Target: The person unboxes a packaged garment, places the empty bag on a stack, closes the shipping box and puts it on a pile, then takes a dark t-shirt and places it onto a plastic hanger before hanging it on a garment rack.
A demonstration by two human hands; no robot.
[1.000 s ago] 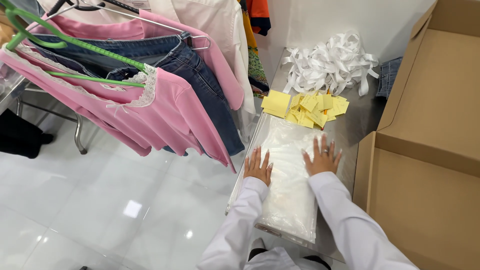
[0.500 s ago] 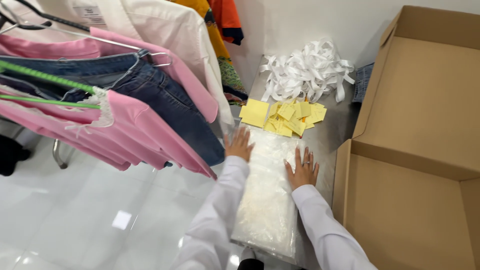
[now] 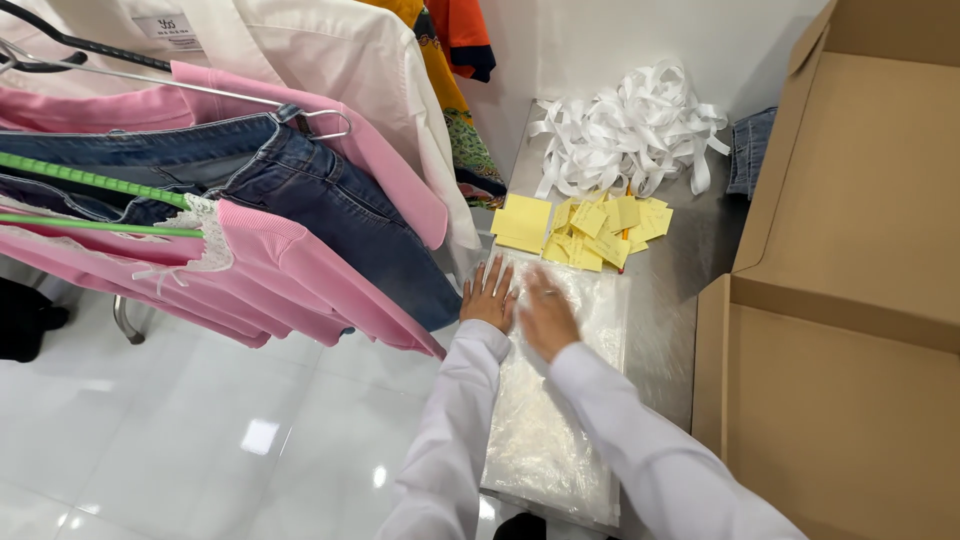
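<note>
A stack of clear plastic bags lies lengthwise on a steel table. My left hand rests flat on the stack's far left corner, fingers spread. My right hand lies right beside it on the top bag, slightly blurred, fingers together and flat. Both sleeves are white. Neither hand grips anything that I can see.
Yellow paper tags lie scattered just beyond the bags, with a heap of white ribbon strips behind them. A large open cardboard box stands on the right. A rack with pink tops, jeans and a white shirt hangs on the left.
My right hand has slid left across the bags until it is next to my left hand. The view has shifted a little toward the rack.
</note>
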